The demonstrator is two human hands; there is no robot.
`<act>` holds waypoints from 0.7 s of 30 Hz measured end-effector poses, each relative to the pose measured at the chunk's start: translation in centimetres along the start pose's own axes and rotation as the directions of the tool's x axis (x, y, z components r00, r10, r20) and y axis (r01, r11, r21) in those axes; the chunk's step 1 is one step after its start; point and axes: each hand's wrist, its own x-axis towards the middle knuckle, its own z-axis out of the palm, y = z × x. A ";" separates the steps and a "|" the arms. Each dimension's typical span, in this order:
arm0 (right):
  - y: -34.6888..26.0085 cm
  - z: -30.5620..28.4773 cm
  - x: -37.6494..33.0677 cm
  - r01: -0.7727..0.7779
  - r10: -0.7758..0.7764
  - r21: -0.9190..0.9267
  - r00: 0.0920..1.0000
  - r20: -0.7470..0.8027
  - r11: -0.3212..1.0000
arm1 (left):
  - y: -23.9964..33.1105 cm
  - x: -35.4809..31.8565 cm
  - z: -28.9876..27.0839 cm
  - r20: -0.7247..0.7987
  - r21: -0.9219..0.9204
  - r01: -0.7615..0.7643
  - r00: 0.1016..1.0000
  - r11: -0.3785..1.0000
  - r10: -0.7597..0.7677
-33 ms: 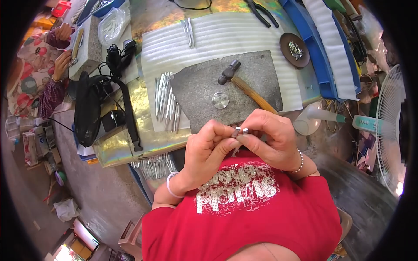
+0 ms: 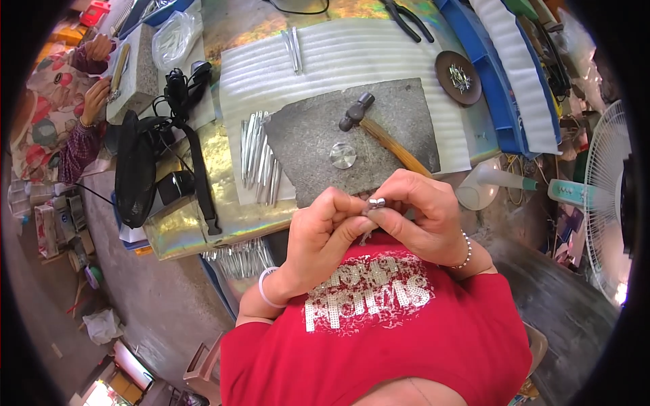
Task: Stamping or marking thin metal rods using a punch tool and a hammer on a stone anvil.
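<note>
Above my red shirt, my left hand [image 2: 323, 227] and my right hand [image 2: 418, 211] meet, thumbs and fingertips pinched on small shiny metal pieces [image 2: 377, 202]. Two bright ends sit side by side between the fingertips; a thin grey part pokes out below the thumbs. The rest is covered by my fingers, so I cannot tell its kind. Just beyond the hands lies a dark stone slab [image 2: 305, 132] bearing a round silver metal disc [image 2: 342, 155] and a ball-peen hammer [image 2: 386, 140] with a wooden handle. Left of the slab are several slim silver metal strips [image 2: 254, 162].
White foam sheet [image 2: 250, 81] underlies the slab, with a few more strips [image 2: 292, 51]. Black-handled pliers [image 2: 408, 20], a brown dish [image 2: 443, 81] of small metal parts and a blue tray [image 2: 497, 101] lie beyond. A fan [image 2: 602, 196] stands right; a co-worker's hand [image 2: 96, 101] is at left.
The two shiny ends between my fingertips have come closer together and now lie nearly level. My hands have barely shifted; the hammer, disc and strips stay put.
</note>
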 end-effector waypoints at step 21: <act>0.1 0.2 0.0 -0.126 0.124 0.063 0.992 0.035 0.990 | 0.7 0.4 -0.4 0.082 -0.003 0.116 0.990 0.993 -0.115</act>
